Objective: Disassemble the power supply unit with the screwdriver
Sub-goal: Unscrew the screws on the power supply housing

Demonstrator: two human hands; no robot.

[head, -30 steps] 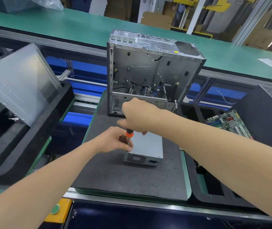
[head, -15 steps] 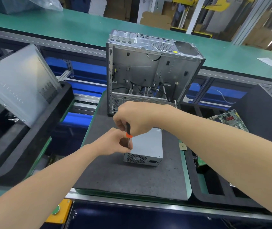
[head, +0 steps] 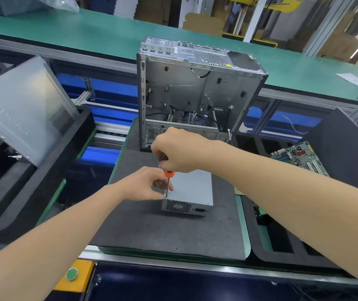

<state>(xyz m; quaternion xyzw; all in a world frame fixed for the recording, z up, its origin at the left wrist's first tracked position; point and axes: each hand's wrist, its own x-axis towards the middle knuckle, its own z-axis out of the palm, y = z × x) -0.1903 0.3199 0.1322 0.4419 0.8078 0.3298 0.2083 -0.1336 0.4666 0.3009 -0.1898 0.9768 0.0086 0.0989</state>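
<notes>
While the right hand [head: 178, 151] grips the one screwdriver [head: 169, 174], the left hand [head: 145, 183] pinches its thin shaft; the one power supply unit [head: 192, 190] sits at three o'clock from those fingers.

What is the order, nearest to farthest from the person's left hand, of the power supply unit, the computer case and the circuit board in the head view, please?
1. power supply unit: directly against the left hand, at the unit's near left corner.
2. computer case: standing upright behind, farther back.
3. circuit board: off to the far right.
</notes>
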